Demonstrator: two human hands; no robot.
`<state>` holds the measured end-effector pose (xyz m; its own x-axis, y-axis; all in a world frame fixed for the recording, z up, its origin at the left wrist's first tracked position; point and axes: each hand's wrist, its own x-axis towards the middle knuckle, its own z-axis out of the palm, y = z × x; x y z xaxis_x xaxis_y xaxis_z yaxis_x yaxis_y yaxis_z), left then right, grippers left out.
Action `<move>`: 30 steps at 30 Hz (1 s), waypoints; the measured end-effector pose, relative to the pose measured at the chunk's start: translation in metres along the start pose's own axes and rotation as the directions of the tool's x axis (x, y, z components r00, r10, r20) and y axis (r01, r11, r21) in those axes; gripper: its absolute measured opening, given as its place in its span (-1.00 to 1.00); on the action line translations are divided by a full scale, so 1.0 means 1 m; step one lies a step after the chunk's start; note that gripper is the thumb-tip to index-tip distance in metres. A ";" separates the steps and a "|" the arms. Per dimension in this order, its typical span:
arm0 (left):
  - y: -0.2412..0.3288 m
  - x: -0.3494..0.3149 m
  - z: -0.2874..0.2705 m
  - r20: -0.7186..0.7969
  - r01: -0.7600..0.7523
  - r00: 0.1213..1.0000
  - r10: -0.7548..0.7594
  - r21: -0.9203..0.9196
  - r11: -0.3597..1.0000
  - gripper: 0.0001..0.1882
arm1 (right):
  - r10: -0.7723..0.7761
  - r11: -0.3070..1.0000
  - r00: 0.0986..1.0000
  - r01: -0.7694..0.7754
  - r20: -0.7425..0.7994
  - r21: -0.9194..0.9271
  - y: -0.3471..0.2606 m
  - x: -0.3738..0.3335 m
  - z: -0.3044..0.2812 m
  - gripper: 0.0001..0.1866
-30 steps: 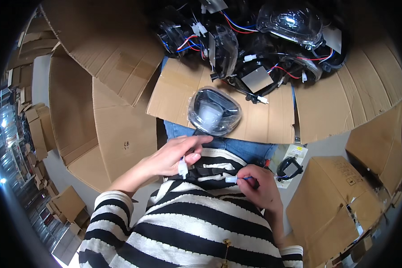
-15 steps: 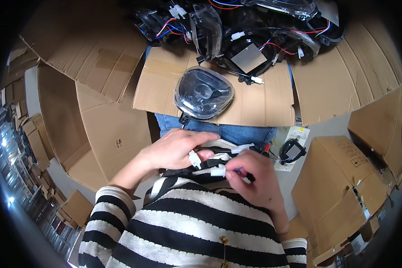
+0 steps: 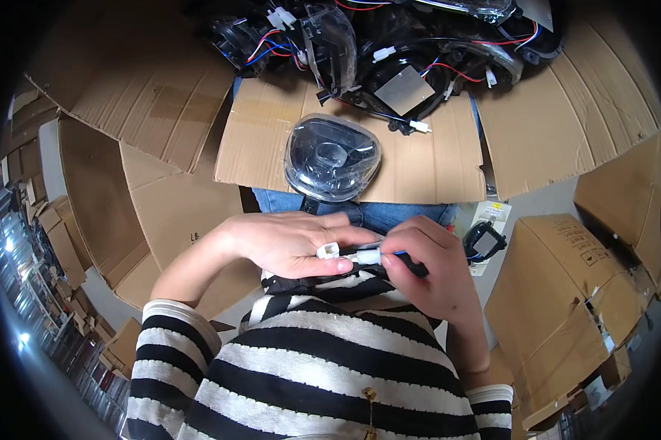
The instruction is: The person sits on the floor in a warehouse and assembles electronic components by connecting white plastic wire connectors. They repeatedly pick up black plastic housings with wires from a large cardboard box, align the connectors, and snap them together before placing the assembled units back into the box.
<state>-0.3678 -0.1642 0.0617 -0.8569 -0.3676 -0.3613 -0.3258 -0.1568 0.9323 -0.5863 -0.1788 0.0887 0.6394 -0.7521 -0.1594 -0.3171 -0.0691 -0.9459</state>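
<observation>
Close in front of my striped top, my two hands meet over my lap. My left hand [image 3: 283,246] is closed, with a small white plug connector [image 3: 327,251] held by the thumb; its open end shows. My right hand [image 3: 435,270] pinches a translucent white connector [image 3: 369,257] with a blue wire behind it. The tip of that connector is beside my left thumb; whether it joins anything there is hidden by the fingers. Just beyond the hands, a round clear-lensed headlamp [image 3: 332,158] lies on a cardboard flap [image 3: 418,176].
Several black headlamps [image 3: 407,81] with coloured wires and white plugs are piled beyond the flap. A small black lamp part [image 3: 484,240] sits at right over a pale strip. Cardboard boxes stand at left [image 3: 173,213] and right [image 3: 547,308].
My hands have come closer together. My left hand has flattened and shifted right over the wires, and the right hand's connector has risen to the left thumb.
</observation>
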 end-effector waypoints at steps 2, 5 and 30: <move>-0.003 0.005 -0.004 0.144 -0.036 0.988 0.045 -0.063 0.997 -0.49 | -0.034 0.999 0.999 0.033 0.019 0.036 -0.002 0.001 -0.010 -0.91; -0.006 0.008 -0.005 0.290 -0.011 0.957 0.035 -0.084 0.996 -0.44 | -0.015 0.996 0.997 0.008 0.076 0.085 0.004 0.010 -0.010 -0.92; -0.003 0.031 -0.021 0.678 0.191 0.714 -0.176 0.053 0.980 -0.25 | -0.344 0.911 0.935 0.354 0.082 -0.213 0.012 0.008 -0.003 -0.90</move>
<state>-0.3850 -0.1947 0.0478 -0.8250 0.3866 -0.4122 -0.5045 -0.1753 0.8454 -0.5871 -0.1873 0.0767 0.7649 -0.6256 0.1533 -0.2115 -0.4687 -0.8577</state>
